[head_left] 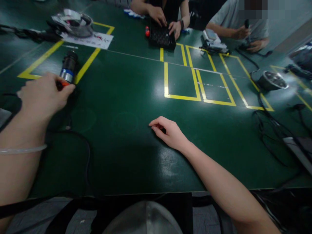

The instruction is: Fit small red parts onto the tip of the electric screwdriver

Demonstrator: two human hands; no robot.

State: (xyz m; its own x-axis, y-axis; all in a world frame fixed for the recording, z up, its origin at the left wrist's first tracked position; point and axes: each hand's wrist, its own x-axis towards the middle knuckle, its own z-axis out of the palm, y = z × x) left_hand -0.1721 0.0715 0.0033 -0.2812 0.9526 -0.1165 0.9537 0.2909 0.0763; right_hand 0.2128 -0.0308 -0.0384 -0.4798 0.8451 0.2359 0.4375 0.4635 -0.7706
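Observation:
My left hand [44, 96] is closed around the near end of a dark cylindrical tool [68, 69] with a blue and silver band and an orange part, at the left of the green table [126, 107]. A clear band sits on that wrist. My right hand [169, 131] rests on the table's middle with fingers curled loosely inward; nothing shows in it.
Yellow tape boxes [195, 81] mark the table. Across it, one person's hands touch a black tray [162, 37]; another person holds a dark object [246, 24]. A round metal part [271, 80] and black cables [270, 123] lie at right. A helmet-like object [74, 22] sits on paper, far left.

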